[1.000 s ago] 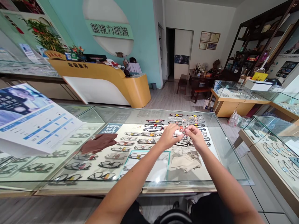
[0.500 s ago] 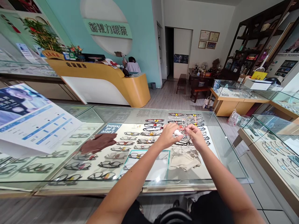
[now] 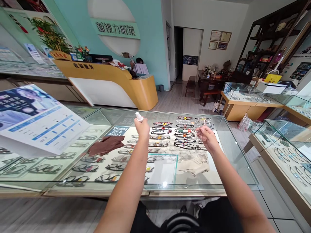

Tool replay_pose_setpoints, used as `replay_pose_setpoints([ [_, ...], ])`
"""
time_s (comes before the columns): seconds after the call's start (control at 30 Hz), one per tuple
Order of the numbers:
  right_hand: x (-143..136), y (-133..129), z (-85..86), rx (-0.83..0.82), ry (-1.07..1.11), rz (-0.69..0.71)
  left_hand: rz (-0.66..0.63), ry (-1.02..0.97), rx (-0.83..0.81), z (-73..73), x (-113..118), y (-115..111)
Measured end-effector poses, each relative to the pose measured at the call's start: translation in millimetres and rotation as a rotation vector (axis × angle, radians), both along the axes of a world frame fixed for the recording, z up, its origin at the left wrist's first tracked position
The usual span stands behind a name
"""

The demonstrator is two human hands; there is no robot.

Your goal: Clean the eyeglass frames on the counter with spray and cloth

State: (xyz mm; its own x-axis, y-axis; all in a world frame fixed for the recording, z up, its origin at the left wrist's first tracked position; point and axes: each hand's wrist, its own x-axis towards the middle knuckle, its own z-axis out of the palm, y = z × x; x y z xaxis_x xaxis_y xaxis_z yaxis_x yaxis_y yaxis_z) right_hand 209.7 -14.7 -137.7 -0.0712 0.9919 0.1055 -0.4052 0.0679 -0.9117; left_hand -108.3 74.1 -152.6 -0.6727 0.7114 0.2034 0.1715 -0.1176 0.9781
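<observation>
My left hand [image 3: 142, 127] is wrapped round a small white spray bottle [image 3: 139, 117], held upright above the glass counter [image 3: 167, 189]. Farther right, my right hand [image 3: 206, 137] pinches a pair of clear-framed glasses [image 3: 202, 123] over the right part of the counter. Rows of dark-framed glasses [image 3: 185, 140] lie beneath the glass between and below the hands. A brown cloth [image 3: 106, 145] is left of my left forearm, and a beige cloth [image 3: 194, 165] lies below my right hand.
A printed folded card [image 3: 46, 119] stands on the counter at the left. Beyond are a yellow reception desk [image 3: 144, 92] with a person [image 3: 141, 67] behind it, a wooden bench [image 3: 190, 84] and another display case [image 3: 252, 103] at the right.
My left hand has moved left with the bottle, away from the glasses. My right hand has shifted slightly right, still holding the glasses. The camera view has shifted a little.
</observation>
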Motion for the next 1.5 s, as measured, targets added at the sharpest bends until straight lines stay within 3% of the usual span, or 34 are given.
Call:
replay_pose_setpoints([
  [0.13, 5, 4, -1.9, -0.011, 0.059, -0.006, 0.166, -0.188, -0.123, -9.8, -18, 7],
  [0.4, 10, 7, -0.6, -0.050, 0.140, 0.007, 0.234, -0.291, -0.189, -27.5, -26, 14],
  [0.67, 12, 5, 0.2, -0.042, 0.123, 0.003, 0.284, -0.266, -0.226, -30.2, -29, 14],
  [0.8, 12, 4, 3.1, -0.072, 0.179, -0.003, 0.339, -0.245, -0.239, -22.2, -26, 8],
  [0.93, 14, 2, 8.9, -0.076, 0.232, -0.017, 0.453, -0.152, -0.220, -3.5, -19, -3],
  [1.0, 16, 1, 12.4, -0.073, 0.274, -0.022, 0.514, -0.009, -0.124, 8.1, -13, -12],
  [1.1, 19, 0, 17.3, -0.070, 0.310, -0.033, 0.517, 0.316, 0.198, 23.5, 4, -29],
  [1.2, 21, 0, 20.1, -0.067, 0.311, -0.046, 0.298, 0.487, 0.477, 31.8, 31, -47],
  [1.27, 21, 1, 20.4, -0.070, 0.311, -0.056, -0.026, 0.564, 0.519, 32.5, 54, -60],
  [1.4, 20, 3, 19.2, -0.070, 0.309, -0.064, -0.961, 0.830, 0.273, 24.9, 100, -93],
  [1.43, 20, 2, 18.9, -0.067, 0.302, -0.061, -1.127, 0.908, 0.226, 21.6, 110, -101],
  [1.5, 19, 2, 18.9, -0.061, 0.297, -0.055, -1.312, 1.043, 0.161, 13.7, 127, -115],
])
